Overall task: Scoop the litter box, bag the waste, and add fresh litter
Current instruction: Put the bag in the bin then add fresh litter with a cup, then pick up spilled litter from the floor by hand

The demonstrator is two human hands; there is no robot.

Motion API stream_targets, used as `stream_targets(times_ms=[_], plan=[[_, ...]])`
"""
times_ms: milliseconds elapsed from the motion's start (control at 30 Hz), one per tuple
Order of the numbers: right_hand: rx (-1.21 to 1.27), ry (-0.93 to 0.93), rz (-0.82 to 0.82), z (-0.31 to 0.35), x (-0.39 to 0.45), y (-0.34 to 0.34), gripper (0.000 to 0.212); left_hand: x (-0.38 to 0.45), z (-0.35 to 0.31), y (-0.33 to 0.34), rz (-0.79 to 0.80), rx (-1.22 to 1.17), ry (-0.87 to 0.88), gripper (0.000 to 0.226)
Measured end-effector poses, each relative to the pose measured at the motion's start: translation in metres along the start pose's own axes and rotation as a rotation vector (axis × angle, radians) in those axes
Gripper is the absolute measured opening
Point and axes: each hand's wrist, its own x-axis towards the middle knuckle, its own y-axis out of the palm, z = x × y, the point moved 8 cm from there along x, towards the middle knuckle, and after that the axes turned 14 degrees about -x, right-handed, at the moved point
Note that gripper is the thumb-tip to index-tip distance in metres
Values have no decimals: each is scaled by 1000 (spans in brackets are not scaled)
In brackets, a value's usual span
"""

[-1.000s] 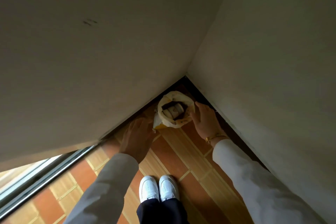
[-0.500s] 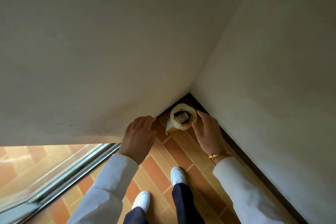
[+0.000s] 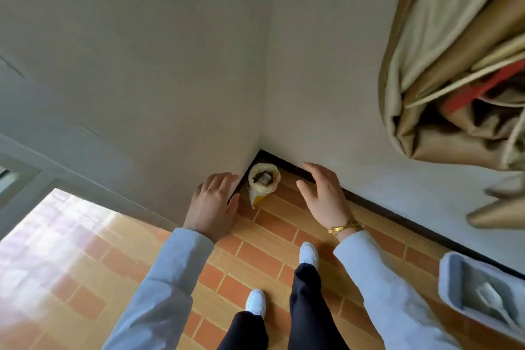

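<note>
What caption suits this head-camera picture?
Both open hands, left hand and right hand, hover near an open sack in the corner.

No text, label or number is readable anywhere in the view.

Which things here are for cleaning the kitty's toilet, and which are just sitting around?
For the job:
- litter bag, open, in the corner
- grey litter box by the wall
- scoop lying in it

Just there:
- tan curtain
- window frame
- gold bracelet
</note>
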Motion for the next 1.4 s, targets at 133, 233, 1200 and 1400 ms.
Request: stream_targets(times_ms=[133,233,1200,1400], plan=[[-38,103,-46,-15,-72,-56,43,-26,-53,-11,88,-9,98,37],[-72,223,-81,-34,-134,-90,44,-44,-92,-2,175,-26,178,40],[-43,1147,-306,-326,-535,-239,40,-153,-510,274,712,-96,779,32],[-25,1178,-310,-394,-543,-256,44,-143,-558,317,730,-71,799,31]])
